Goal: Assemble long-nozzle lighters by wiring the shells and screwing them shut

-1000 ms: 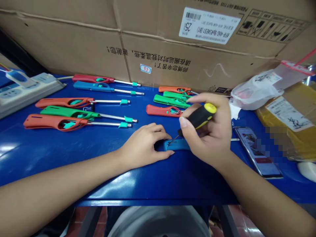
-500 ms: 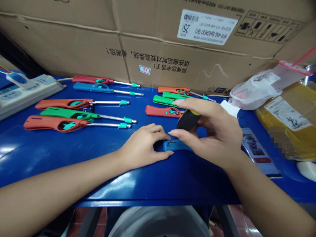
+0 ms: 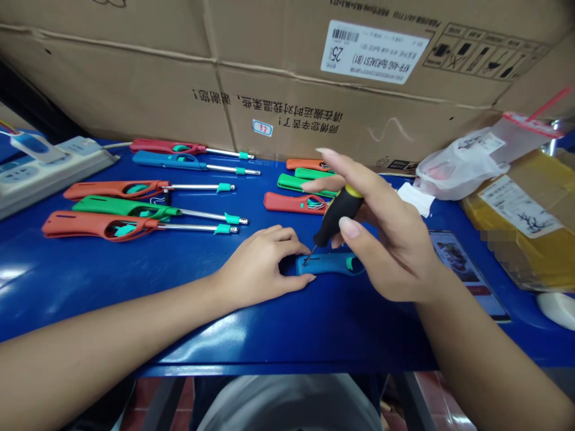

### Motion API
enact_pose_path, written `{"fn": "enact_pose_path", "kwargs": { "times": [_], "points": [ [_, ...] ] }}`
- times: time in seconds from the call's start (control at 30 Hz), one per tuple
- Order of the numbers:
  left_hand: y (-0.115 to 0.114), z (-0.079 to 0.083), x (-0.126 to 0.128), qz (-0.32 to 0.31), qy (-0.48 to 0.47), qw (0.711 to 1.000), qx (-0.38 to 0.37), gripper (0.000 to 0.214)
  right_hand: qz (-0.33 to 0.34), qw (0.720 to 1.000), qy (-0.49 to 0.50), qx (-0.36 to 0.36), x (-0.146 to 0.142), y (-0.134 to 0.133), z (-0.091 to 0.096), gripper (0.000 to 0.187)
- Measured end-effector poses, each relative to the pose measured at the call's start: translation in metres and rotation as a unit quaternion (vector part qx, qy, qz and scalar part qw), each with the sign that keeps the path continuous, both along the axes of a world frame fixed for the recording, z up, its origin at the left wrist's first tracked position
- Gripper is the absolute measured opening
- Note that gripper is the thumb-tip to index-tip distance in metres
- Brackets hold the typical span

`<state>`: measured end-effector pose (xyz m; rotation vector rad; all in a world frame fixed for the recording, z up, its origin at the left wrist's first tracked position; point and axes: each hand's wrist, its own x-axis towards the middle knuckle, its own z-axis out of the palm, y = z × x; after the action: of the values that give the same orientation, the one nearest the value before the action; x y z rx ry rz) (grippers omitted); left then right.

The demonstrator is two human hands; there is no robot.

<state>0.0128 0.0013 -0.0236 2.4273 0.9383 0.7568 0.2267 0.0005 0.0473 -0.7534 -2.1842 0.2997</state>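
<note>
The left hand [image 3: 263,263] lies palm-down on the blue worktop [image 3: 112,275], fingers curled, pressing the near end of a blue lighter body [image 3: 330,263] that lies flat on the worktop. The right hand [image 3: 386,239] grips a screwdriver [image 3: 335,218] by its black and yellow handle between thumb and fingers, the other fingers spread; its tip touches the lighter body's left end. Behind the lighter body lie a red, a green and an orange lighter [image 3: 294,202]. Farther left of it lie five long-nosed lighters [image 3: 135,206]. A cardboard box [image 3: 135,78] stands behind them all. A phone [image 3: 467,272] lies to the lighter body's right.
</note>
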Motion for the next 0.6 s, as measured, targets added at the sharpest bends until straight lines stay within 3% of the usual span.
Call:
{"fn": "enact_pose_path", "kwargs": {
  "times": [0.07, 0.23, 0.4, 0.6],
  "points": [
    [0.0000, 0.0001, 0.0002, -0.002, -0.002, 1.000, 0.001, 0.025, 0.018, 1.000, -0.002, -0.008, 0.0007, 0.0001, 0.0006, 0.056],
    [-0.0008, 0.0018, 0.0009, 0.004, 0.007, 1.000, -0.002, 0.023, -0.013, 0.989, 0.019, 0.148, 0.0018, 0.0020, 0.0015, 0.034],
    [-0.0005, 0.0009, 0.0008, -0.003, 0.004, 1.000, -0.013, 0.027, 0.031, 0.999, -0.014, 0.029, 0.0061, -0.0006, 0.0048, 0.050],
    [0.0000, -0.0008, 0.0004, -0.003, 0.000, 1.000, 0.013, 0.026, -0.072, 0.984, 0.020, 0.162, 0.0018, 0.0025, -0.0019, 0.039]
  ]
}}
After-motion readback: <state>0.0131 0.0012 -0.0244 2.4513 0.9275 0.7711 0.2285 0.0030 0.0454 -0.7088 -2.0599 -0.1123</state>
